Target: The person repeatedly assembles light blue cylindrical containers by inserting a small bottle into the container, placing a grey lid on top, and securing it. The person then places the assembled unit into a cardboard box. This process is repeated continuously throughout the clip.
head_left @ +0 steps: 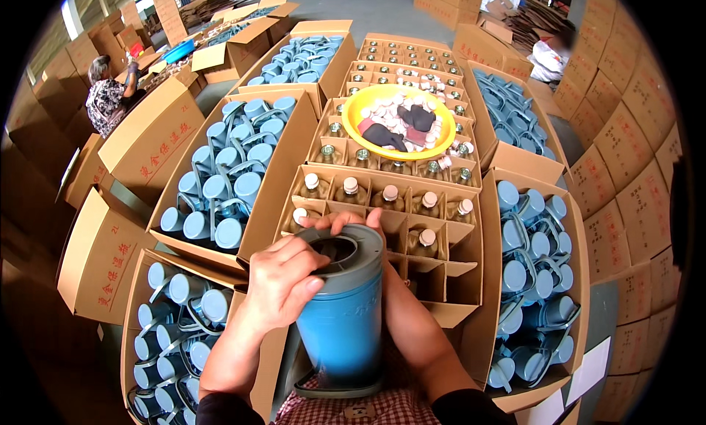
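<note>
A blue thermos casing (340,322) with a grey collar stands in front of my body, its round dark mouth facing up. My left hand (276,281) is closed on the collar's left side, fingertips at the edge of the opening. Round the far side of the collar curls my right hand (340,220), partly hidden by the casing. Just beyond is a divided carton (463,278) of glass inner bottles (426,242) with pale pinkish caps, some of its compartments vacant.
A yellow basin (353,134) holding small pale caps and dark gloves sits on further bottle cartons. Open cartons of blue thermos parts (224,182) line the left, more (540,241) the right. Stacked boxes (625,189) wall the right side. Another person (110,97) works far left.
</note>
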Motion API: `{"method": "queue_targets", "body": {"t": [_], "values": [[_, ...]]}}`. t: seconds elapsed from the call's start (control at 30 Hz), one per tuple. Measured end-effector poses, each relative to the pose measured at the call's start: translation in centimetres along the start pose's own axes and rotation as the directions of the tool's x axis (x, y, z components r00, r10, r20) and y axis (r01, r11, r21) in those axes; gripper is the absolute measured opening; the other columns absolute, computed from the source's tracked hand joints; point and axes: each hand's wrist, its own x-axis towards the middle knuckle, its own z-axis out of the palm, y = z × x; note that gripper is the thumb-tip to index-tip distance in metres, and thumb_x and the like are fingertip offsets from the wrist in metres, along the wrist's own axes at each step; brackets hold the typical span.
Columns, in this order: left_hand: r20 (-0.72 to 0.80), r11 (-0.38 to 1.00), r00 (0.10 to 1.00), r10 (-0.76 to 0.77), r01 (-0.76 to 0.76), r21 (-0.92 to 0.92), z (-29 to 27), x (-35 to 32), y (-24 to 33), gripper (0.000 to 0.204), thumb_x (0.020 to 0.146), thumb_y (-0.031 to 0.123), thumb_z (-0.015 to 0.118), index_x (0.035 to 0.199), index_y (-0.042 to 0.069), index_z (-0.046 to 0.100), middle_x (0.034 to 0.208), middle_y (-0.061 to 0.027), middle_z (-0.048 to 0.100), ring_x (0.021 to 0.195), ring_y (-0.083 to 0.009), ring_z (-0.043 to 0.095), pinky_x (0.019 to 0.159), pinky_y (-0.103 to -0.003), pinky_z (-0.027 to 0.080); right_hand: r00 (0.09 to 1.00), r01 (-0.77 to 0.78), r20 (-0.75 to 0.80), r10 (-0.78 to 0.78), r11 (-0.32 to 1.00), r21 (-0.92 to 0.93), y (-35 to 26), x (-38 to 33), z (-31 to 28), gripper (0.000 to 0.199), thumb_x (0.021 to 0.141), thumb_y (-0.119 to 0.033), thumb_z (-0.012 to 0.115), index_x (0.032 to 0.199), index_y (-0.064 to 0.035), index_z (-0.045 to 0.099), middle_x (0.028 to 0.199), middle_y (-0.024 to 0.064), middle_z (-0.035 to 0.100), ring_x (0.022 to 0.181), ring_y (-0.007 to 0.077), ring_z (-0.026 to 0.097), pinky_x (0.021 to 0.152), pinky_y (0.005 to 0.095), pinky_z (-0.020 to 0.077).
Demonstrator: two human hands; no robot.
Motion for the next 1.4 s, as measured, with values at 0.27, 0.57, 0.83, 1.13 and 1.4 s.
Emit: {"method": "queue_targets", "body": {"t": [0.27, 0.57, 0.83, 1.13, 1.4], "values": [[0.01, 0.766, 0.984, -0.177, 0.144, -0.626, -0.5, -2.4, -5.3, 0.063, 0.09, 0.052, 0.04, 0.083, -0.006, 0.065, 0.091, -0.02, 0.066, 0.095, -0.0368, 0.062, 0.096, -0.049, 0.04, 0.98, 0.155, 0.078, -0.184, 0.455, -0.877, -6.5, -2.5, 5.9, 0.071, 0.097, -0.052, 0.024, 0.075, 0.0025, 0.064, 0.095, 0.0206, 0.065, 0.092, 0.0306, 0.061, 0.101, 0.0443, 0.0365], [-0.055, 0.998, 0.998, -0.021, 0.018, -0.055, 0.0, 0.5, 1.0, 0.031, 0.082, 0.033, 0.06, 0.082, 0.004, 0.069, 0.086, -0.0101, 0.066, 0.083, -0.0265, 0.063, 0.073, -0.037, 0.05, 0.996, -0.058, -0.088, 0.015, 0.86, -0.508, -5.3, -1.4, 3.5, 0.073, 0.094, -0.059, 0.029, 0.122, 0.0053, 0.05, 0.113, 0.0224, 0.061, 0.111, 0.0306, 0.057, 0.106, 0.0412, 0.0329], [-0.009, 0.986, 1.0, -0.005, 0.006, 0.168, 0.2, 2.5, 3.3, 0.024, 0.079, 0.029, 0.067, 0.082, 0.006, 0.069, 0.071, -0.0068, 0.056, 0.068, -0.0258, 0.058, 0.063, -0.035, 0.049, 0.977, -0.144, -0.212, 0.036, 0.844, -0.517, -5.6, -0.4, 4.8, 0.096, 0.084, -0.075, 0.031, 0.136, 0.0048, 0.034, 0.13, 0.0265, 0.049, 0.117, 0.0278, 0.052, 0.104, 0.0398, 0.0365], [0.133, 0.98, 0.986, -0.1, 0.121, -0.157, -1.9, 1.1, 0.4, 0.051, 0.084, 0.05, 0.058, 0.072, 0.001, 0.063, 0.073, -0.0129, 0.062, 0.073, -0.0284, 0.061, 0.068, -0.036, 0.049, 0.981, -0.175, -0.188, 0.045, 0.621, -0.764, -7.4, -1.7, 6.5, 0.096, 0.083, -0.078, 0.028, 0.131, 0.0035, 0.045, 0.12, 0.0234, 0.058, 0.112, 0.0302, 0.056, 0.103, 0.039, 0.0367], [-0.04, 0.945, 0.999, -0.002, -0.011, -0.327, -1.2, -1.0, -2.6, 0.026, 0.079, 0.03, 0.065, 0.083, 0.004, 0.07, 0.084, -0.0091, 0.065, 0.078, -0.0258, 0.061, 0.067, -0.035, 0.048, 0.996, 0.0, 0.028, 0.081, 0.325, -0.946, -8.5, -2.0, 7.6, 0.096, 0.087, -0.073, 0.019, 0.121, 0.0101, 0.052, 0.095, 0.0232, 0.067, 0.102, 0.0339, 0.062, 0.103, 0.0421, 0.0378]]}}
